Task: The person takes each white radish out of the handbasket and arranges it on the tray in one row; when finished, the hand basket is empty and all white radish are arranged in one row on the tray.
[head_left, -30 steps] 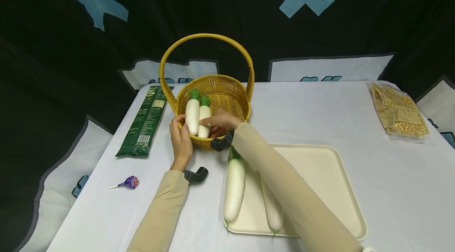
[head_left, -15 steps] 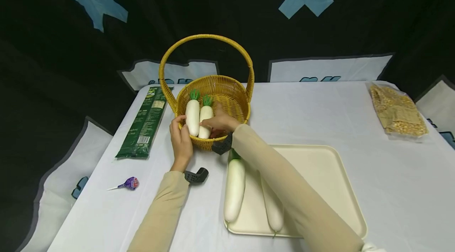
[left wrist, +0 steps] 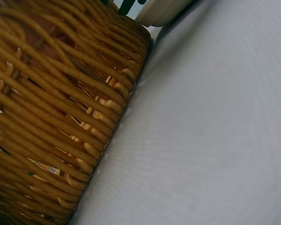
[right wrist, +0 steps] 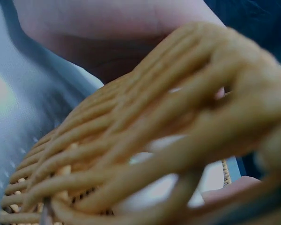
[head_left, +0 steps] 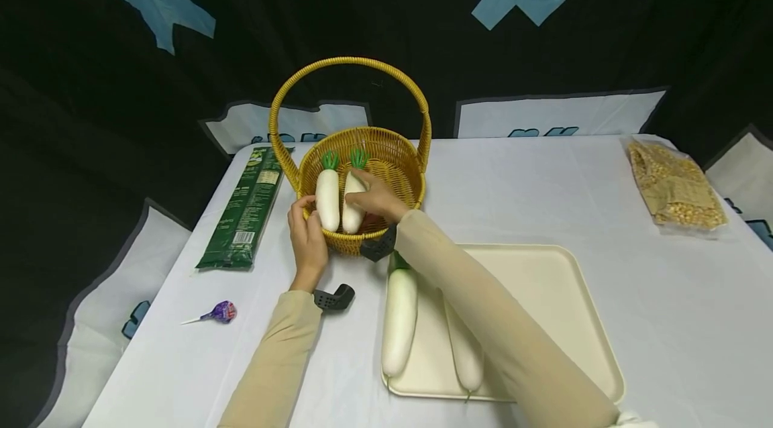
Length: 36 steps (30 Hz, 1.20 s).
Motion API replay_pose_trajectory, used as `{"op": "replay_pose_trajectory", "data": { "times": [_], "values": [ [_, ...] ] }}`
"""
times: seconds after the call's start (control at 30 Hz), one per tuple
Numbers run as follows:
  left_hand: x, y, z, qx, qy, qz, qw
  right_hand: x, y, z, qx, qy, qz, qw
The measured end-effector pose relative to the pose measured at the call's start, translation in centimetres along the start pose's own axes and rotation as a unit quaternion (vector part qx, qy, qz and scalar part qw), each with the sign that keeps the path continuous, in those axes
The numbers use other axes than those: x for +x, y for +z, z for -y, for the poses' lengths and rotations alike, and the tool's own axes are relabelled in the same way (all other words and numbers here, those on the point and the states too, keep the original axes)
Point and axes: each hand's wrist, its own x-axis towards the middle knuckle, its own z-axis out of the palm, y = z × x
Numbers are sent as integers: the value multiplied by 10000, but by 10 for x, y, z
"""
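Item: small white cylindrical radish w/ short green leaf tuft (head_left: 352,219), R one of two in the round yellow-brown woven wicker basket w/ tall arched handle (head_left: 386,139), at far-centre of the white-covered desk (head_left: 483,193). Leaf end pts to far side, smooth end sits just inside near rim. Second small white radish w/ green tuft (head_left: 328,200) lies just L of it, narrow gap between. Whether R radish bears on basket floor: can't tell.

Hands: R hand (head_left: 382,198) reaches over near-R rim, thumb & index pinching R radish at its upper body; remaining fingers hidden, incl. in blurred R wrist view. L hand (head_left: 309,240) grips near-L rim, fingertips over edge; thumb's exact contact unclear.

Handling (judgement): radish prob. light for one hand, body firm; skin looks smooth, so may slip under a fingertip-only pinch. Rec. hold: thumb one side, fingers other, approx. mid-body. Avoid lifting by tuft; strands look thin, may bend or pull off. Real veg. or imitation: can't tell.

Basket (judgement): wicker likely light, a bit springy; may tip or slide if rim is pressed, so L-hand steadying is sound. Handle arch leaves room from near side.

Adj.: cream rectangular shallow tray (head_left: 531,307), near-R of basket, carries long white radish w/ dark green top (head_left: 398,327) on L & another long white radish (head_left: 464,351), partly under R sleeve. Both prob. heavier; would want fuller grip.
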Motion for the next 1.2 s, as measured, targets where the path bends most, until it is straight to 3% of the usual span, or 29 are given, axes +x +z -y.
{"op": "replay_pose_trajectory", "data": {
  "times": [0.33,0.6,0.83,1.1,1.2],
  "values": [
    [0,1,0,4,-12,-25,10000,0,-2,-1,-147,-35,148,9998],
    [0,3,1,23,31,-26,10000,-1,-6,-1,662,-61,412,9969],
    [-1,3,1,9,23,-79,10000,-3,-11,-2,1208,-106,184,9924],
    [-2,3,1,41,-65,-1,10000,-16,-20,3,2255,-200,254,9737],
    [-1,1,0,53,-61,-14,10000,-25,-25,10,2381,-382,409,9696]
  ]
}}
